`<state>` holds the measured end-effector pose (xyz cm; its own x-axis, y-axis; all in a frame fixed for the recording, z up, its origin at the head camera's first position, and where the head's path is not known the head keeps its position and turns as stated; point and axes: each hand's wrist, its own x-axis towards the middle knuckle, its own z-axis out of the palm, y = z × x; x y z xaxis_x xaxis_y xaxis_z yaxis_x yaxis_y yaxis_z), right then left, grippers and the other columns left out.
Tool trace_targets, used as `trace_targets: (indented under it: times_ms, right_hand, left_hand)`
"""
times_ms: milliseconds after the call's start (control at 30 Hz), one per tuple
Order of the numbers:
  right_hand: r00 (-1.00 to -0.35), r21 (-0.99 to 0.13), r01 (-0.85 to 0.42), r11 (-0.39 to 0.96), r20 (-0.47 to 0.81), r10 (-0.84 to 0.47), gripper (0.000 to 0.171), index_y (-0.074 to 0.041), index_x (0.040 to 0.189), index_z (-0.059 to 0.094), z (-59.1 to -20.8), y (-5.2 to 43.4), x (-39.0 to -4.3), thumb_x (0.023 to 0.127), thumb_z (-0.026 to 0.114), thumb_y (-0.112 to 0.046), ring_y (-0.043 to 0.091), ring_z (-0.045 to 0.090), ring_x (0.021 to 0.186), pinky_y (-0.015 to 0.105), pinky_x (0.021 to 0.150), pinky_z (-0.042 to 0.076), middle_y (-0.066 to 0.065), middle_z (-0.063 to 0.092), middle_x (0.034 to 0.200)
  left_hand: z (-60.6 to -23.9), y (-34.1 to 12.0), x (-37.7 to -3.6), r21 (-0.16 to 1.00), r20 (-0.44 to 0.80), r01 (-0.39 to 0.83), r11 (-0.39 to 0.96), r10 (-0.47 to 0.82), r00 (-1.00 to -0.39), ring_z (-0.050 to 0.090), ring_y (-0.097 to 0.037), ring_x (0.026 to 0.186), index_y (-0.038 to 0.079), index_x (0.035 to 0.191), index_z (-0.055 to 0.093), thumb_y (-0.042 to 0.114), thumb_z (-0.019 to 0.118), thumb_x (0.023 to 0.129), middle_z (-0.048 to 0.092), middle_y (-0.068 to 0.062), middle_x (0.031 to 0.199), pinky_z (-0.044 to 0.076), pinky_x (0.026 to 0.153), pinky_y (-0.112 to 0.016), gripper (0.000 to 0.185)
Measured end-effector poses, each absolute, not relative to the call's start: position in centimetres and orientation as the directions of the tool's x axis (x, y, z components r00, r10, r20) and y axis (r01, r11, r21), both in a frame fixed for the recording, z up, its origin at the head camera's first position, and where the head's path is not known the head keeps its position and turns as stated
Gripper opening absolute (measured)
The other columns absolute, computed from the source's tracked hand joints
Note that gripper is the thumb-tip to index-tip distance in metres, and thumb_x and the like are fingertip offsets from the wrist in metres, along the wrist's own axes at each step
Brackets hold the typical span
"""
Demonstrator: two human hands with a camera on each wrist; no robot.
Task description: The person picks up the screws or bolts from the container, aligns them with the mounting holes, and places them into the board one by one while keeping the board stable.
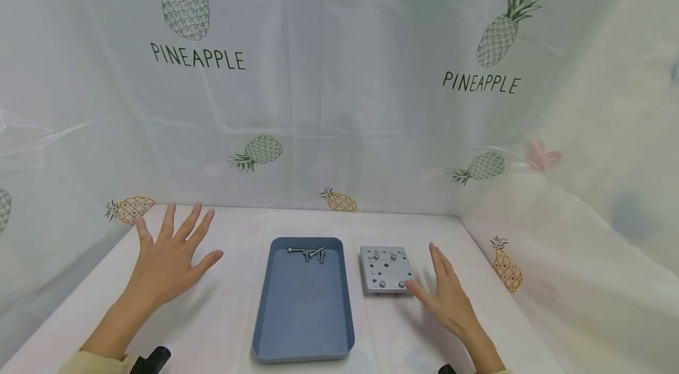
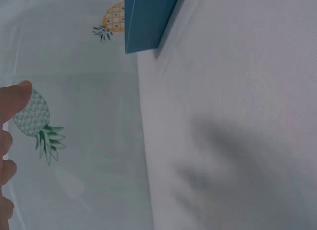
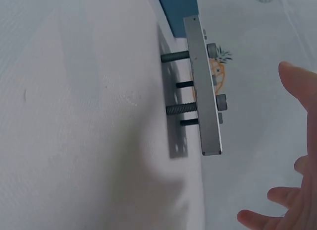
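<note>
Right wrist alone shows plate (image 3: 202, 86) on bolts (image 3: 179, 109).

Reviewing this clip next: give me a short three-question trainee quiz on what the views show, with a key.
1. True or false: the right hand grips the grey metal plate.
2. Where do the loose bolts lie?
A. at the far end of the blue tray
B. on the table beside the left hand
C. on top of the plate
3. Fill in: in the right wrist view the plate stands raised off the table on the ______ that pass through it.

Key
1. False: the fingers are straight, the thumb close to the plate's near corner.
2. A
3. bolts
</note>
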<state>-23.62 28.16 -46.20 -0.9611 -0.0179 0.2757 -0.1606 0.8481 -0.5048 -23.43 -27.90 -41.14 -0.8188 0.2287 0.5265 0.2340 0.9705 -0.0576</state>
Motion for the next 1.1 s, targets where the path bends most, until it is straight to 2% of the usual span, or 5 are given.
trace_targets:
  times_ms: [133,367,667,1000,1100]
  right_hand:
    - [-0.959,-0.552,-0.188,0.812,0.281,-0.031,0.106,-0.018,0.173,0.006,-46.4,27.9,-23.7,0.098,0.069,-0.06,0.059,0.029,0.151,0.081,0.109,0.031,0.028,0.018,0.172]
    - [-0.956,-0.612,-0.221,0.759,0.289,-0.045,0.105,-0.008,0.171,0.011,-46.8,27.4,-23.7,0.098,0.073,-0.052,0.056,0.046,0.142,0.075,0.105,0.043,0.032,0.024,0.169]
    - [-0.972,-0.68,-0.182,0.71,0.234,-0.025,0.105,-0.008,0.17,0.015,-47.3,26.7,-23.6,0.096,0.077,-0.049,0.055,0.048,0.141,0.071,0.105,0.046,0.029,0.028,0.169]
    - [-0.979,-0.76,-0.167,0.628,0.201,-0.017,0.107,-0.008,0.17,0.016,-47.9,26.2,-23.9,0.094,0.083,-0.043,0.053,0.052,0.138,0.052,0.104,0.055,0.029,0.028,0.168]
    - [-0.981,-0.767,-0.156,0.622,0.192,-0.009,0.107,-0.007,0.17,0.018,-48.2,26.2,-24.1,0.093,0.084,-0.041,0.051,0.055,0.136,0.048,0.103,0.056,0.03,0.029,0.168]
  left_hand:
    - [-40.7,-26.4,-24.0,-0.03,0.506,0.259,0.965,0.238,-0.829,0.009,-0.055,0.159,0.02,0.17,0.024,0.063,0.064,0.097,0.026,-0.014,0.174,-0.014,0.112,-0.083,0.094]
    - [-39.9,-23.6,-25.2,0.033,0.454,0.319,0.947,0.27,-0.849,0.023,-0.057,0.155,0.015,0.168,0.033,0.059,0.065,0.099,0.033,-0.017,0.171,0.009,0.111,-0.088,0.088]
    - [-39.4,-20.9,-26.4,0.164,0.396,0.414,0.895,0.325,-0.859,0.026,-0.054,0.155,0.012,0.167,0.033,0.052,0.066,0.102,0.033,-0.018,0.171,0.022,0.115,-0.081,0.084]
    - [-38.8,-18.0,-28.4,0.273,0.376,0.503,0.82,0.391,-0.84,0.042,-0.048,0.149,0.017,0.168,0.033,0.047,0.068,0.103,0.041,-0.017,0.167,0.04,0.112,-0.07,0.08]
    - [-38.6,-17.0,-29.0,0.322,0.339,0.514,0.795,0.411,-0.847,0.044,-0.046,0.148,0.018,0.168,0.034,0.045,0.068,0.103,0.044,-0.017,0.165,0.042,0.11,-0.071,0.078]
